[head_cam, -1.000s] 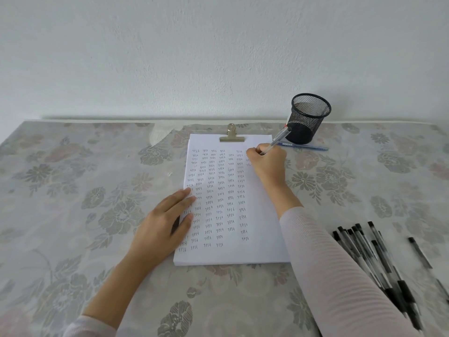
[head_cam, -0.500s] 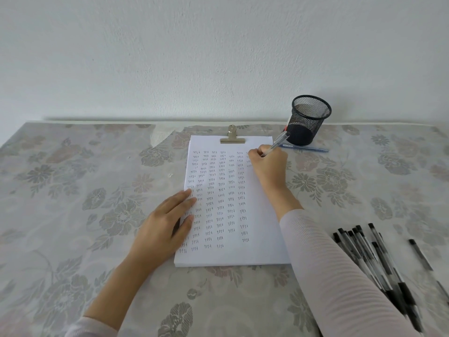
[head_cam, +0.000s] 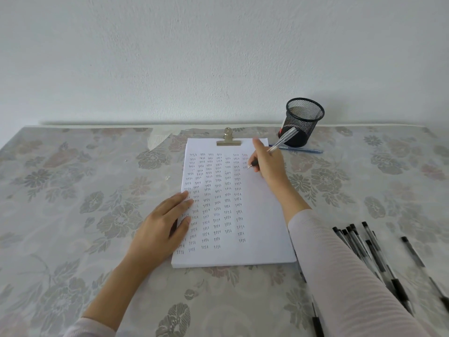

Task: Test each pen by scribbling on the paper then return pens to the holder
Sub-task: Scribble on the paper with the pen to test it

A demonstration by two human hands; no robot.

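Observation:
A white paper pad (head_cam: 257,215) under a metal clip (head_cam: 228,140) lies in the middle of the table, covered with columns of small scribbled words. My right hand (head_cam: 269,164) grips a clear pen (head_cam: 281,141), its tip touching the pad's upper right part. The index finger sticks out straight. My left hand (head_cam: 161,227) rests flat on the pad's left edge. A black mesh holder (head_cam: 302,122) stands behind the pad at the right, near the wall. Several black pens (head_cam: 364,249) lie in a bunch on the table at the right.
A blue pen (head_cam: 305,149) lies on the table in front of the holder. One black pen (head_cam: 413,251) lies apart at the far right. More pens (head_cam: 317,322) show under my right sleeve. The floral tablecloth (head_cam: 85,190) meets the white wall at the back.
My right hand has lifted its index finger off the pen and shifted slightly, so the pen tip now shows on the paper. The left hand has stayed in place.

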